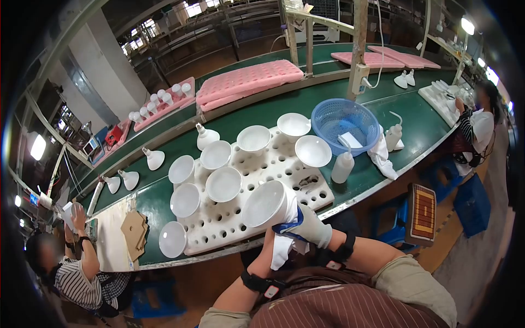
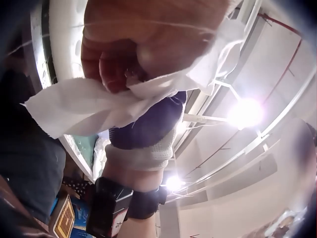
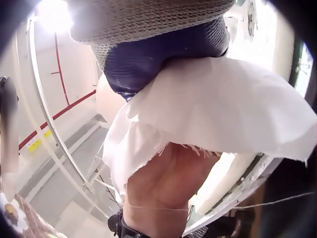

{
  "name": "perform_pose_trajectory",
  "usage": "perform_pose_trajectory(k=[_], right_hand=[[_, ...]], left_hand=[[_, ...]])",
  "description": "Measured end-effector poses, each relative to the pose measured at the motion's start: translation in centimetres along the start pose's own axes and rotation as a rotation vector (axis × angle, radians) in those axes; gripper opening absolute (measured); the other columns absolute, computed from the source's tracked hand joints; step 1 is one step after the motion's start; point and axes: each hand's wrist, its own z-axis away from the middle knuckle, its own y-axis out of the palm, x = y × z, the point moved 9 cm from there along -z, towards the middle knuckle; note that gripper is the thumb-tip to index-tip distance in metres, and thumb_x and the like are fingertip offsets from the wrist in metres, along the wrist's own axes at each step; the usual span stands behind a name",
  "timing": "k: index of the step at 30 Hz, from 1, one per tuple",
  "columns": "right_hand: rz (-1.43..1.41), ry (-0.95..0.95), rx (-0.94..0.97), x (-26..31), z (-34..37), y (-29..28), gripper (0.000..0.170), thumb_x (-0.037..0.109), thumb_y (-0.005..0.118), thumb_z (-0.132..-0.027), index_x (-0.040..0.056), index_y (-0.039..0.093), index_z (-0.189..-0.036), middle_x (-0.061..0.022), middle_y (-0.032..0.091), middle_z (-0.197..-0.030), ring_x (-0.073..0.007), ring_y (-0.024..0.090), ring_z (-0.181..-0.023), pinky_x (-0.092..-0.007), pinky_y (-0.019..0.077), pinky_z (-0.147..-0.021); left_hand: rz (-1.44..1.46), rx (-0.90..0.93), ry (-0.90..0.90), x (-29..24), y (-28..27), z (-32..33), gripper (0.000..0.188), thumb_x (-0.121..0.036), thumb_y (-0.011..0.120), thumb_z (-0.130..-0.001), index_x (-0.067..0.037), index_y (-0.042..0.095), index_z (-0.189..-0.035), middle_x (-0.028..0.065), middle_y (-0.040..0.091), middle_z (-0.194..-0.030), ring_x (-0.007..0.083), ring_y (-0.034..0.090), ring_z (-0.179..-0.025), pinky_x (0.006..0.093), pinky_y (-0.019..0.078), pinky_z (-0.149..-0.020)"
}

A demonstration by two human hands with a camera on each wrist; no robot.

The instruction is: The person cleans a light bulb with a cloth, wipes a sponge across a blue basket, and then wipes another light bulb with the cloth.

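"One held lamp [image 1: 262, 205] — where?"

"Over the tray's [image 1: 219, 245] six o'clock edge. Left hand [image 2: 148, 44] seems to grip it; right hand [image 1: 310, 228], at its four o'clock, holds cloth [image 1: 281, 251]."

"Danger?"

"Rub hard — it could fall!"

Pink foam slabs [image 1: 249, 83] stacked far centre; green table [image 1: 149, 198] carries blue basket [image 1: 319, 123] at right, brown hexagonal boards [image 1: 133, 232] near left; red device [image 1: 113, 134] far left; brown-patterned seat cushion [image 1: 422, 215] near right.

On the table [image 1: 413, 143], the basket [image 1: 327, 130] stands behind the bottle [image 1: 343, 168], both right of the board [image 1: 257, 176] bearing the lamps [image 1: 224, 184].
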Motion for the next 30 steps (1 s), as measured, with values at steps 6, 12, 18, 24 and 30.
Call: perform_pose_trajectory(k=[6, 12, 18, 24, 30], right_hand=[[0.189, -0.193, -0.057, 0.7, -0.9, -2.0, 0.061, 0.025, 0.078, -0.074, 0.0006, 0.052, -0.123, -0.0176, 0.061, -0.115, -0.0302, 0.059, -0.106, -0.0379, 0.0459, -0.092], [0.434, -0.336, -0.095, 0.5, -0.3, -3.0, 0.058, 0.020, 0.078, -0.070, 0.0004, 0.052, -0.117, -0.0208, 0.060, -0.107, -0.0409, 0.057, -0.101, -0.0434, 0.0461, -0.087], [0.462, -0.290, -0.046, -0.1, -0.1, -2.8, 0.057, 0.019, 0.079, -0.067, -0.0004, 0.052, -0.113, -0.0209, 0.059, -0.103, -0.0411, 0.058, -0.094, -0.0444, 0.0476, -0.081], [0.621, -0.336, -0.023, -0.1, 0.4, -2.5, 0.052, 0.021, 0.076, -0.071, -0.0002, 0.053, -0.113, -0.0217, 0.059, -0.101, -0.0412, 0.058, -0.091, -0.0451, 0.0483, -0.078], [0.591, -0.332, -0.057, 1.1, 1.0, -2.7, 0.051, 0.020, 0.074, -0.073, 0.0015, 0.054, -0.116, -0.0197, 0.061, -0.100, -0.0405, 0.059, -0.087, -0.0438, 0.0494, -0.076]], left_hand=[[-0.995, -0.098, 0.228, -6.9, -0.7, 2.5, 0.033, -0.007, 0.057, -0.090, 0.000, 0.056, -0.122, 0.0079, 0.064, -0.105, 0.0156, 0.061, -0.093, 0.0304, 0.0497, -0.081], [-0.808, -0.127, 0.325, -13.3, 0.6, 3.8, 0.058, -0.006, 0.057, -0.087, -0.007, 0.039, -0.142, 0.0119, 0.043, -0.137, 0.0166, 0.048, -0.120, 0.0292, 0.0505, -0.086], [-0.904, 0.092, 0.162, -12.6, 2.6, 1.7, 0.071, -0.008, 0.060, -0.078, -0.013, 0.037, -0.145, 0.0092, 0.034, -0.148, 0.0182, 0.036, -0.134, 0.0271, 0.0484, -0.089], [-0.820, 0.095, 0.003, -11.1, 1.7, 0.0, 0.074, -0.009, 0.057, -0.076, -0.008, 0.034, -0.146, 0.0131, 0.036, -0.147, 0.0203, 0.039, -0.132, 0.0272, 0.0475, -0.090], [-0.792, 0.125, 0.023, -11.0, 3.1, 1.3, 0.081, -0.011, 0.058, -0.073, -0.008, 0.030, -0.148, 0.0136, 0.033, -0.149, 0.0256, 0.038, -0.133, 0.0329, 0.0446, -0.096]])
